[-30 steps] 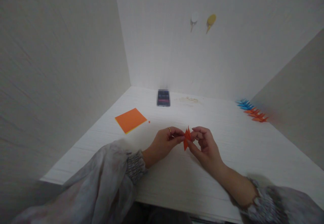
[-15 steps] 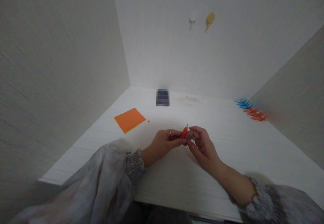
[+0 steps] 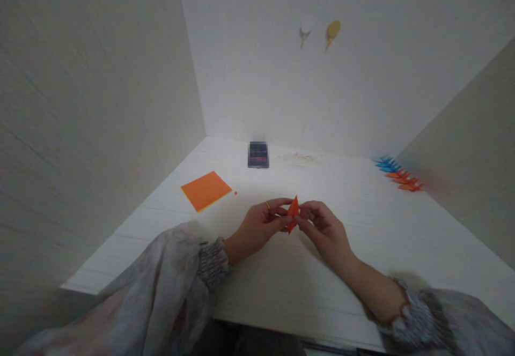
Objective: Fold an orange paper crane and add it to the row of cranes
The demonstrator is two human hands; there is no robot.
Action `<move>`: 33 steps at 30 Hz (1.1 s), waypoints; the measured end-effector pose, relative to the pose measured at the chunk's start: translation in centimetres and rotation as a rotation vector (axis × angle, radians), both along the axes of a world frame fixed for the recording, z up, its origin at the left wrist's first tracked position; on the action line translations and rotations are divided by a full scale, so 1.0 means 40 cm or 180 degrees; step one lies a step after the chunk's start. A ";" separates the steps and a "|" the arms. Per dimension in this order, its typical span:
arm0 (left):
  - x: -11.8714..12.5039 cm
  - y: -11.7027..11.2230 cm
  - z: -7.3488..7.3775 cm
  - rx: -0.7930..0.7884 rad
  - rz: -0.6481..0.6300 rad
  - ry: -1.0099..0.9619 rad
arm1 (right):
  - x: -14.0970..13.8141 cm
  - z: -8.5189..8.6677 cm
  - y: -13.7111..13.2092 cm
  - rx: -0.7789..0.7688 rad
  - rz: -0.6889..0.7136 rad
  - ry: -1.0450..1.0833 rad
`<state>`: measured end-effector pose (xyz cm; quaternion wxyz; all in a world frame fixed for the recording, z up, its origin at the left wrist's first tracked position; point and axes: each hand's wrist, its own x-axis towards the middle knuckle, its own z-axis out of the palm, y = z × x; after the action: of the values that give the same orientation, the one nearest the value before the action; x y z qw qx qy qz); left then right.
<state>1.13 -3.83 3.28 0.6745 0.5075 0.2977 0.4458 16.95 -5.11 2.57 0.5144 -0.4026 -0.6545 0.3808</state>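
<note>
A small piece of folded orange paper, narrow and pointed at top and bottom, is held upright just above the table. From its left side my left hand, with a ring on one finger, pinches it between thumb and fingers. My right hand grips its right edge with thumb and fingertips; the folds under the fingertips are hidden. To the left lies a stack of orange square paper with a yellow edge, and a tiny orange dot beside its corner.
Folded blue paper cranes and orange paper cranes stand in a row by the right wall. A dark pixelated block is at the table's back. White and yellow hooks hang on the back wall.
The folded orange paper has turned so a broader, diamond-like face shows, with its lower point now visible. Both hands have shifted their fingers slightly on it.
</note>
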 end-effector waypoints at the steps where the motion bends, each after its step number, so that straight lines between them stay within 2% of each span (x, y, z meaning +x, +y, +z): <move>1: 0.001 0.000 -0.001 -0.0085 0.0045 -0.0070 | -0.001 0.003 0.001 -0.0090 0.0018 0.0048; 6: 0.005 0.000 -0.005 -0.0213 0.0009 -0.0258 | -0.004 0.016 0.004 -0.0509 0.0145 0.0394; 9: 0.006 0.001 -0.011 -0.0130 -0.0021 -0.0199 | -0.003 0.016 0.003 -0.0577 0.0184 0.0405; 18: 0.001 0.005 -0.012 -0.0163 0.0033 -0.0017 | 0.004 0.012 0.008 -0.0483 0.0085 -0.0205; 24: 0.004 0.004 -0.005 -0.0344 0.0067 -0.0023 | 0.003 0.016 -0.002 -0.0397 0.0162 -0.0147; 29: 0.002 0.003 -0.003 -0.0259 -0.0001 -0.0139 | -0.001 0.013 -0.002 -0.0130 0.0069 -0.0082; 33: 0.003 0.001 -0.001 -0.0247 -0.0019 -0.0281 | 0.000 0.009 0.001 -0.0129 0.0083 -0.0103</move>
<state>1.25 -3.81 3.26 0.7075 0.4618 0.2833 0.4538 16.94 -5.05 2.92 0.4904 -0.4105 -0.6601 0.3940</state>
